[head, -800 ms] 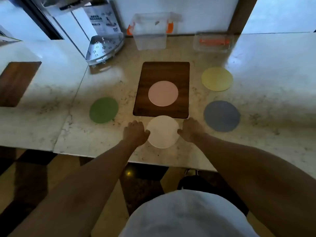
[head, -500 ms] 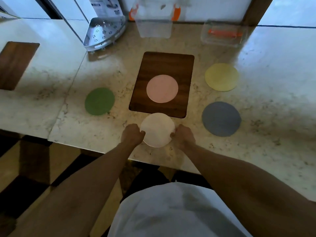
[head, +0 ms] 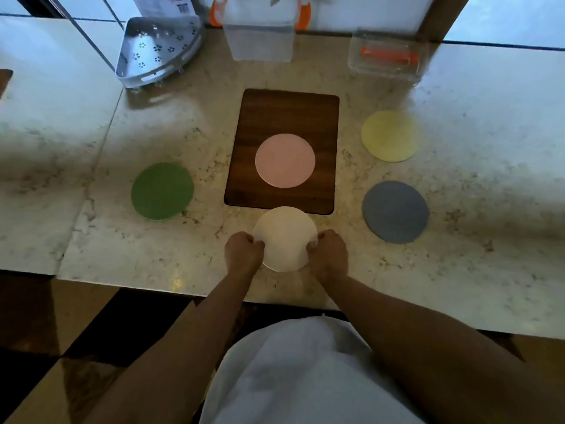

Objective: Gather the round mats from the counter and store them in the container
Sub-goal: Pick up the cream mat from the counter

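A cream round mat [head: 284,237] lies near the counter's front edge, its far rim just over the brown board [head: 284,117]. My left hand [head: 243,254] grips its left rim and my right hand [head: 328,255] grips its right rim. A pink mat [head: 285,160] rests in the middle of the board. A green mat [head: 162,191] lies to the left, a yellow mat [head: 389,136] to the right and a grey-blue mat [head: 395,212] nearer on the right. A clear container with orange clips [head: 258,35] stands at the back of the counter.
A metal corner rack [head: 159,50] sits at the back left. A low clear box with an orange item inside [head: 386,56] sits at the back right. The marble counter [head: 489,179] ends in a front edge just behind my hands.
Both hands have closed in on the cream mat's rims and now pinch them. The camera has tilted down and moved closer.
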`<state>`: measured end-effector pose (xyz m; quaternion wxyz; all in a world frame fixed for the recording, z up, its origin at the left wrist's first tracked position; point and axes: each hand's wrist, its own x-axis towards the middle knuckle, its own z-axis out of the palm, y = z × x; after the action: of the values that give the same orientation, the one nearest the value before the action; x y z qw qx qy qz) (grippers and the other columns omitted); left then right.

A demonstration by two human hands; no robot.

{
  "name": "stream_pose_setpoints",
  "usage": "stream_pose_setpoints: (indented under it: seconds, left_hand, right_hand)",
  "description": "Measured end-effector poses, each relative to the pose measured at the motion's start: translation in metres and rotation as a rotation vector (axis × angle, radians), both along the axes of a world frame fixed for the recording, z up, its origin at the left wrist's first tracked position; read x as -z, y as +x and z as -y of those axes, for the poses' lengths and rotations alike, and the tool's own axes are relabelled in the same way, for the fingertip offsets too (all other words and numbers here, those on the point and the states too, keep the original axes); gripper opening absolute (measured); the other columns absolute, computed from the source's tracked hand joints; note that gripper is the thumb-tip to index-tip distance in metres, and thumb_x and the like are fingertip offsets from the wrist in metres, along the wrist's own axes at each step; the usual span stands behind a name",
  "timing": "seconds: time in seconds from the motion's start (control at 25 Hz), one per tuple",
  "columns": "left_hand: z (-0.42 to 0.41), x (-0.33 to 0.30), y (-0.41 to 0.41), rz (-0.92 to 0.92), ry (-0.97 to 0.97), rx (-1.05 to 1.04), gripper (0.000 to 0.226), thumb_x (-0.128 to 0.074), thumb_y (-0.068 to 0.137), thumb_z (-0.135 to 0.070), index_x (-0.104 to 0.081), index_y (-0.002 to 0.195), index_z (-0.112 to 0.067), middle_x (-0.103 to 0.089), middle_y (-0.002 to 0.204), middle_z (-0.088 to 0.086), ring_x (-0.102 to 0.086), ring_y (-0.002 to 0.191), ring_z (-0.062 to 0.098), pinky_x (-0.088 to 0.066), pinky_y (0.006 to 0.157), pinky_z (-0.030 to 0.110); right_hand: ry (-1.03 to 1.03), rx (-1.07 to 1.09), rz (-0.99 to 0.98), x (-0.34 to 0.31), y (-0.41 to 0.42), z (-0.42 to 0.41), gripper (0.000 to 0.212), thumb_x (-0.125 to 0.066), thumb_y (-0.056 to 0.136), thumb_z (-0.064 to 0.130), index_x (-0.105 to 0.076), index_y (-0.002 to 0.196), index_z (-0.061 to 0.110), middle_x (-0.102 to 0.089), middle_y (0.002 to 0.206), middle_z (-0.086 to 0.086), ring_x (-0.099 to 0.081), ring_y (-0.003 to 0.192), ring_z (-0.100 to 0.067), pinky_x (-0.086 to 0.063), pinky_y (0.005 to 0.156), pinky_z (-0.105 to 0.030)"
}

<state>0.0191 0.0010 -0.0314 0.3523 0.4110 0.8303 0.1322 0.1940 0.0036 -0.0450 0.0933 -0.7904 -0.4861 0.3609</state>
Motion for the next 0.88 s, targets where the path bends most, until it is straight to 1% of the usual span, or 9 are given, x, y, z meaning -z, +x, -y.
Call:
stream_pose_setpoints:
  seconds: [0.08,0.16,0.24,0.32,0.4,0.56,0.68,0.8,0.88]
  left_hand:
    - [-0.001,0.004,-0.005,0.077,-0.009,-0.069,0.018,-0.068,0.081,-0.019,-0.067,0.097,-0.009,-0.061,0.087,0.004,-0.057,0.081,0.023,-0.05,0.071,0.035]
    - [-0.006,0.006,-0.014,0.144,-0.035,-0.135,0.024,-0.07,0.081,-0.02,-0.067,0.103,-0.009,-0.065,0.095,0.005,-0.059,0.088,0.024,-0.051,0.076,0.036]
    - [-0.012,0.007,-0.023,0.18,-0.041,-0.148,0.019,-0.071,0.081,-0.018,-0.069,0.098,-0.011,-0.069,0.095,0.006,-0.062,0.09,0.025,-0.054,0.081,0.038]
    - [-0.017,0.006,-0.028,0.199,-0.033,-0.14,0.008,-0.071,0.08,-0.016,-0.07,0.087,-0.013,-0.07,0.089,0.007,-0.065,0.086,0.026,-0.057,0.081,0.042]
    - [-0.02,0.008,-0.032,0.241,-0.02,-0.142,0.002,-0.071,0.079,-0.012,-0.069,0.079,-0.012,-0.07,0.083,0.009,-0.068,0.081,0.028,-0.058,0.079,0.047]
    - [-0.027,0.004,-0.035,0.366,-0.051,-0.172,0.014,-0.071,0.082,-0.008,-0.072,0.094,0.0,-0.072,0.093,0.019,-0.07,0.08,0.032,-0.06,0.076,0.051]
    - [-0.033,0.001,-0.031,0.367,-0.021,-0.158,0.01,-0.071,0.083,-0.008,-0.073,0.092,-0.003,-0.072,0.096,0.019,-0.07,0.08,0.032,-0.06,0.074,0.051]
    - [-0.038,-0.008,-0.015,0.331,0.047,-0.139,0.007,-0.07,0.083,-0.008,-0.072,0.079,-0.013,-0.073,0.086,0.014,-0.07,0.076,0.03,-0.06,0.073,0.048]
    - [-0.04,-0.015,0.003,0.309,0.073,-0.123,0.006,-0.07,0.083,-0.009,-0.072,0.078,-0.013,-0.072,0.082,0.013,-0.07,0.073,0.029,-0.06,0.072,0.047]
  right_hand:
    - [0.0,0.073,-0.023,0.002,-0.003,0.0,0.018,-0.061,0.087,0.023,-0.061,0.098,0.009,-0.065,0.1,-0.012,-0.06,0.083,-0.026,-0.054,0.074,-0.041]
    - [0.018,0.144,-0.044,0.004,-0.005,0.002,0.008,-0.064,0.083,0.017,-0.061,0.076,0.013,-0.068,0.087,-0.015,-0.059,0.068,-0.023,-0.056,0.069,-0.045]
    - [0.028,0.182,-0.06,0.005,-0.007,0.003,0.02,-0.065,0.082,0.015,-0.055,0.066,0.023,-0.069,0.081,-0.01,-0.056,0.061,-0.016,-0.053,0.064,-0.038]
    - [0.021,0.198,-0.085,0.006,-0.009,0.005,0.016,-0.065,0.084,0.021,-0.053,0.074,0.027,-0.065,0.082,0.0,-0.053,0.065,-0.011,-0.046,0.062,-0.029]
    - [0.03,0.218,-0.104,0.01,-0.007,0.007,0.006,-0.066,0.085,0.024,-0.061,0.08,0.026,-0.067,0.085,0.0,-0.054,0.066,-0.008,-0.044,0.061,-0.025]
    - [0.0,0.237,-0.175,0.012,0.003,0.004,0.026,-0.066,0.087,0.029,-0.07,0.106,0.011,-0.072,0.099,-0.006,-0.066,0.088,-0.023,-0.056,0.078,-0.04]
    - [0.02,0.176,-0.231,0.007,0.008,-0.002,0.016,-0.065,0.088,0.03,-0.072,0.091,0.015,-0.067,0.08,0.003,-0.066,0.08,-0.018,-0.049,0.062,-0.027]
    - [0.108,0.105,-0.26,0.003,0.024,-0.008,0.011,-0.066,0.087,0.029,-0.066,0.078,0.022,-0.06,0.07,0.014,-0.056,0.066,-0.002,-0.039,0.058,-0.021]
    - [0.143,0.106,-0.282,0.001,0.046,-0.012,0.012,-0.067,0.087,0.029,-0.065,0.076,0.023,-0.06,0.069,0.015,-0.056,0.064,-0.001,-0.04,0.056,-0.018]
